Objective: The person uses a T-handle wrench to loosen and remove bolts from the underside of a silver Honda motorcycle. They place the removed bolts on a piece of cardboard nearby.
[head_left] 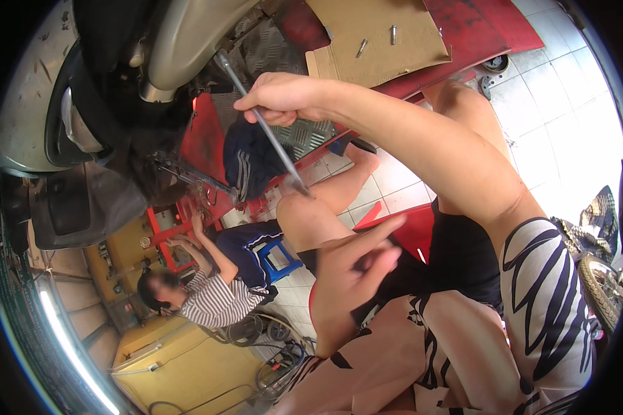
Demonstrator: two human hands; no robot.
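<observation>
My right hand (280, 100) is closed round a long grey metal bar (278, 149), which looks like a wrench handle. Its upper end sits close under the pale body panel (187, 41) of a motorbike; the lower end points down near my knee. What the upper end touches I cannot make out. Lower in the view, my left hand (353, 273) is held over my lap, blurred by motion, its index finger stretched out and others partly bent. Nothing shows in that hand.
Two bolts (394, 34) lie on a flattened cardboard sheet (381, 59) upon a red platform (526, 31). A person in a striped shirt (218, 301) works at the left near a blue stool (280, 259). A wheel (597, 290) stands at the far right.
</observation>
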